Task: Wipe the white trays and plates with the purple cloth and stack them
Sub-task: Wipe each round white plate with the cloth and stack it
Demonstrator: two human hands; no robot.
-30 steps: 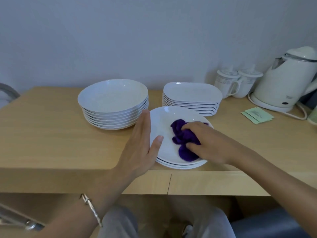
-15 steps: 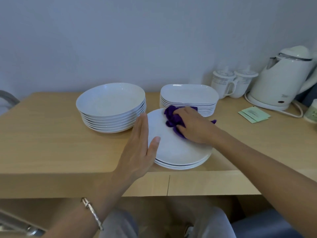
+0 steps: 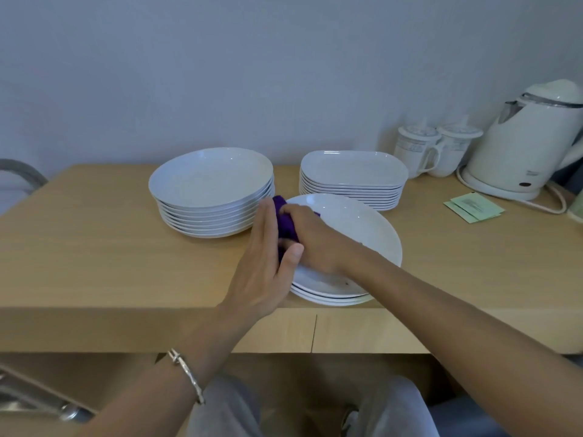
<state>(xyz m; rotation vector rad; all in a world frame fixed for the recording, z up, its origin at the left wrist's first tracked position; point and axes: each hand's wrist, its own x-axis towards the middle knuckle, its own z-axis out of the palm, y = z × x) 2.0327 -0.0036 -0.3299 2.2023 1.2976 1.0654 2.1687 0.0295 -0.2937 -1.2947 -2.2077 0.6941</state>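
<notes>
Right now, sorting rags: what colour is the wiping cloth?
The cloth is purple, seen best in head view.

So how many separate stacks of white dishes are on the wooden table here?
3: round white plates back left; rounded-rectangular white trays back centre; a short round-plate stack at the front edge, under the purple cloth. None seems hidden.

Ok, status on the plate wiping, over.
Right hand grips purple cloth on top plate, left side. Left hand flat, fingers straight, at its left rim. Deep plate stack close beyond, not blocking.

Wooden table (image 3: 94,247), plates (image 3: 211,184), trays (image 3: 353,168), mugs (image 3: 416,152), kettle (image 3: 530,143) (white)
</notes>
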